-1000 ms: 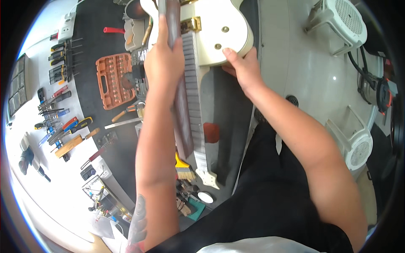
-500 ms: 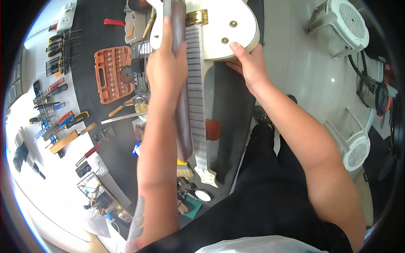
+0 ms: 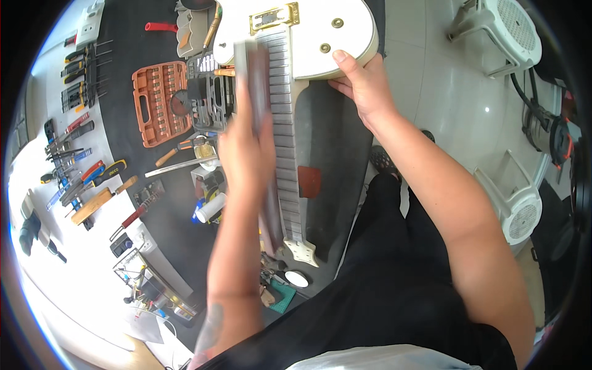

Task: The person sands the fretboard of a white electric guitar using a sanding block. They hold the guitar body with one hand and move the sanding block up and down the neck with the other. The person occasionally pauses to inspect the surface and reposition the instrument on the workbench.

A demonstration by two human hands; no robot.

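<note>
A cream electric guitar body (image 3: 308, 34) lies at the top, its fretted neck (image 3: 282, 142) running down to the headstock (image 3: 301, 251). My left hand (image 3: 250, 142) is closed on a long grey-brown bar (image 3: 264, 80) lying lengthwise over or beside the fretboard's left side; motion blurs both, and whether they touch is unclear. My right hand (image 3: 364, 83) grips the lower right edge of the body, thumb on top, fingers curled underneath. A dark pad (image 3: 320, 142) lies right of the neck.
An orange socket case (image 3: 160, 83), grey tool case (image 3: 206, 111) and white cylinder (image 3: 211, 208) are on the bench at left, hand tools (image 3: 98, 206) along its far side. White plastic chairs (image 3: 505, 28) and a machine (image 3: 549, 135) stand on the right.
My left hand and the bar have slid down along the neck toward the headstock, uncovering more of the upper body and bridge area. My right hand keeps its hold on the body.
</note>
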